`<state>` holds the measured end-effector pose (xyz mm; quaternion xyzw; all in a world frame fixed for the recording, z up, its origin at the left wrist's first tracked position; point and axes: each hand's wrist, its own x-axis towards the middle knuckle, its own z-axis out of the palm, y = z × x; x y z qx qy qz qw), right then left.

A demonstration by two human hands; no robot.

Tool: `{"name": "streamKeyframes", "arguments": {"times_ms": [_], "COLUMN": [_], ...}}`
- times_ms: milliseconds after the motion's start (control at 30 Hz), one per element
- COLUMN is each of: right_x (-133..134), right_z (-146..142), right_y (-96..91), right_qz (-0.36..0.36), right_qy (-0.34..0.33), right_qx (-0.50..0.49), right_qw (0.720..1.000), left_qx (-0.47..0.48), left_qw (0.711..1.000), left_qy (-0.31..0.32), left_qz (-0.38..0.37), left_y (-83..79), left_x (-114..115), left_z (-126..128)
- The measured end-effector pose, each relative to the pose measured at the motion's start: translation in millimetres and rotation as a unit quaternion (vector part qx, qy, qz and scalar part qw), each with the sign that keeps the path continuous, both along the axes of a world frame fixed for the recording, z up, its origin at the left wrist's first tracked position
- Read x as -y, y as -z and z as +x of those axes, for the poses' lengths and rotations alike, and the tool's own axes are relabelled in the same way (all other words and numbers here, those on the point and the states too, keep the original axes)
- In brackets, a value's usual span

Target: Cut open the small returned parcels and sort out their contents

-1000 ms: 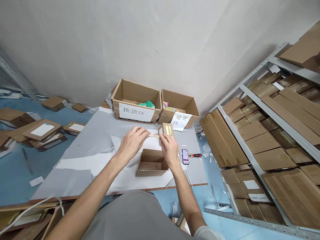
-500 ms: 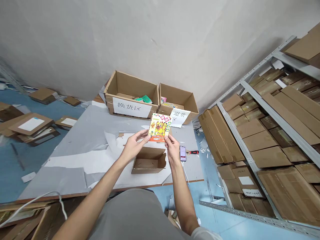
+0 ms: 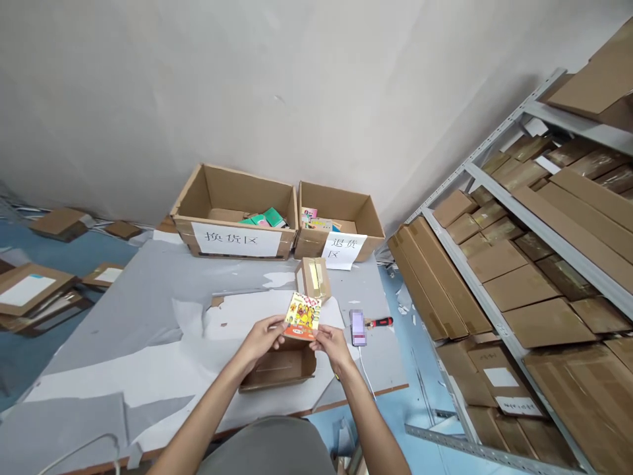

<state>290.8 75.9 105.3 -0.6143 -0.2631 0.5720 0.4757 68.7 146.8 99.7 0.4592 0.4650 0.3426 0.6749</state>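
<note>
Between both hands I hold a small square booklet (image 3: 303, 315) with a yellow and orange cover printed with cartoon figures. My left hand (image 3: 266, 335) pinches its lower left edge, and my right hand (image 3: 330, 344) grips the lower right corner. Just below the booklet, an open cardboard box (image 3: 279, 369) stands on the table, its back edge partly hidden by the booklet. A small closed carton (image 3: 314, 278) with yellowish tape sits right behind the booklet.
Two large open boxes with handwritten signs, a left one (image 3: 232, 239) and a right one (image 3: 341, 247), stand at the table's back with colourful items inside. A phone (image 3: 358, 328) and a red-and-black handled tool (image 3: 380, 322) lie right. Shelves (image 3: 494, 316) of cartons rise beyond.
My hands have lowered the booklet towards the open box, and it now tilts more. The small taped carton behind it has come into view. The camera view has shifted.
</note>
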Motion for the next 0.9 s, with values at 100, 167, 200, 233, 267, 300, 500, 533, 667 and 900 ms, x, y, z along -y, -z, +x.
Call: {"name": "streamKeyframes", "arguments": {"times_ms": [100,167,200,233,267,300,500,533,667,900], "right_x": [-26,-52,-65,-77,-87,-93,-79,-72,-45,-33], "right_z": [15,23,26,27,28,27,7,4,-7,-31], "right_y": [-20.2,-53.6,-72.9,-91.9,-108.9,-122.5,-109.2,-95.0,-37.3,-8.2], "right_qz": [0.037,0.120,0.165,0.200,0.225,0.241,0.179,0.149,0.027,-0.035], "right_qy": [0.008,0.050,0.077,0.094,0.096,0.085,-0.045,-0.065,-0.108,-0.109], "right_qx": [0.011,0.017,0.017,0.019,0.024,0.028,0.051,0.053,0.062,0.079], "right_qw": [0.999,0.991,0.983,0.975,0.969,0.966,0.981,0.985,0.992,0.990], "left_qx": [-0.010,0.013,0.033,0.054,0.070,0.076,-0.039,-0.072,-0.280,-0.392], "left_qw": [0.999,0.994,0.985,0.971,0.955,0.939,0.921,0.931,0.915,0.915], "left_qy": [0.009,-0.034,-0.060,-0.088,-0.108,-0.125,-0.195,-0.210,-0.283,-0.097], "left_qz": [0.032,0.106,0.158,0.215,0.268,0.311,0.336,0.290,0.065,-0.004], "left_y": [-20.9,-58.6,-81.5,-104.6,-125.9,-143.3,-104.6,-76.7,36.9,127.7], "left_x": [-32,-62,-77,-90,-101,-110,-124,-119,-73,3], "left_z": [20,36,44,49,53,53,-19,-40,-114,-138]}}
